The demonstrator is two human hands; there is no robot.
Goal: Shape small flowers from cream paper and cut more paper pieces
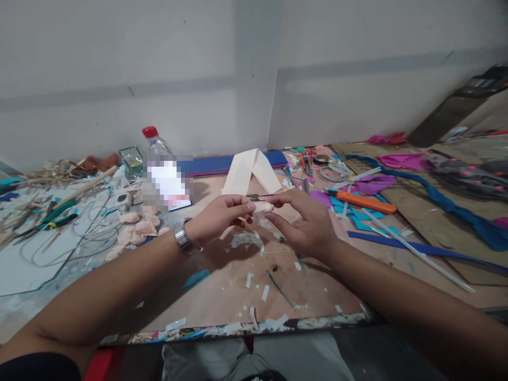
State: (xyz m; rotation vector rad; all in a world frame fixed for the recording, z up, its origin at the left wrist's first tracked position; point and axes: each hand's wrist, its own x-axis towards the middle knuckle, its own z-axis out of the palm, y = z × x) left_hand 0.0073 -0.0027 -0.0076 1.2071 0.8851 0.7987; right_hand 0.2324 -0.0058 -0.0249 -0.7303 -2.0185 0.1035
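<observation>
Between my two hands, above the middle of the table, is a small pale crumpled piece (262,208). My left hand (220,218), with a metal watch on its wrist, pinches the piece's left side between thumb and fingers. From the right, my right hand (304,221) holds its other side with thumb and index finger. Below the hands, a whitish glue-like smear (248,241) lies on the wooden tabletop (246,291). Just behind them stands a folded cream strip (240,172), bent to a peak. Scissors lie partly hidden behind the fingers.
A lit phone (170,185) and red-capped bottle (156,143) stand at the back left. Green-handled pliers (59,217), cables and peach crumpled pieces (135,233) lie left. At right are an orange cutter (361,201), blue strips (428,247) and cardboard (428,211).
</observation>
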